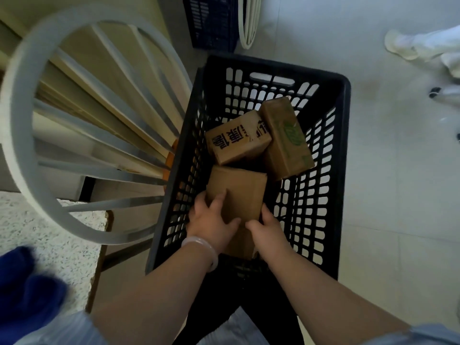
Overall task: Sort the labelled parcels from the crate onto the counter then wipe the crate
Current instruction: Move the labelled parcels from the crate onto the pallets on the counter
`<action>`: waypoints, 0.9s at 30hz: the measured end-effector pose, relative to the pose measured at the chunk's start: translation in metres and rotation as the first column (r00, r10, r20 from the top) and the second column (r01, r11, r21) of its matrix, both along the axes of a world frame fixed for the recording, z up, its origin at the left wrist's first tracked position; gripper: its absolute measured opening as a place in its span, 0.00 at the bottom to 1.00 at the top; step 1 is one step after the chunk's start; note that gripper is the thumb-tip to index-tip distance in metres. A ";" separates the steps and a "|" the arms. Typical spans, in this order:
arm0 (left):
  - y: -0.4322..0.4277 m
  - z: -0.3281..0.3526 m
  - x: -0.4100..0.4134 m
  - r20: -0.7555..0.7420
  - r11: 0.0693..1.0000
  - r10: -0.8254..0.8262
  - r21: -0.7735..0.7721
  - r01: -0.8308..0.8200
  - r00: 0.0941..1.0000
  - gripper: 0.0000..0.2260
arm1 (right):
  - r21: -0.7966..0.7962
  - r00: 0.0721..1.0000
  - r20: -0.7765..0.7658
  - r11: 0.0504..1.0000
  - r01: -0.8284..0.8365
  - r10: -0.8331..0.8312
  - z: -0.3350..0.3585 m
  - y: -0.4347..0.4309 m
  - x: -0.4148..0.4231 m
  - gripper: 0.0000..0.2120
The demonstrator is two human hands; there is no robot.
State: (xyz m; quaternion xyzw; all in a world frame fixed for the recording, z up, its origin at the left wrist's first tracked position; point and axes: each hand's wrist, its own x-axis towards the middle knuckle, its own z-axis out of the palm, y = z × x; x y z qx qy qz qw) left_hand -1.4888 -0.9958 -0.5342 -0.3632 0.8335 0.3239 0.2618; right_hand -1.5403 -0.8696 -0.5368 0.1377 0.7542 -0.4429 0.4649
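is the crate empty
Not empty. The crate holds a lettered parcel, a green-printed parcel and a plain parcel gripped by the left hand and right hand.

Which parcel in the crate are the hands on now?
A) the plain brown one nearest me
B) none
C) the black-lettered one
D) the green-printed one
A: the left hand and right hand both grip the plain brown parcel at the near end of the crate; the black-lettered parcel and green-printed parcel lie untouched beyond it.
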 end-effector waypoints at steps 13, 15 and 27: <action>0.027 0.154 -0.041 -0.260 0.931 0.337 0.235 -0.280 0.905 0.48 | -0.016 0.789 -0.590 0.974 -0.226 0.173 0.179 0.023 -0.025 0.26; 0.029 0.174 -0.046 -0.287 0.931 0.345 0.226 -0.287 0.894 0.50 | -0.003 0.739 -0.642 0.963 -0.270 0.205 0.197 0.029 -0.028 0.30; 0.037 0.259 -0.042 -0.514 0.801 0.542 0.554 -0.226 0.665 0.41 | -0.207 0.792 -0.596 0.928 -0.309 0.131 0.271 0.058 -0.070 0.29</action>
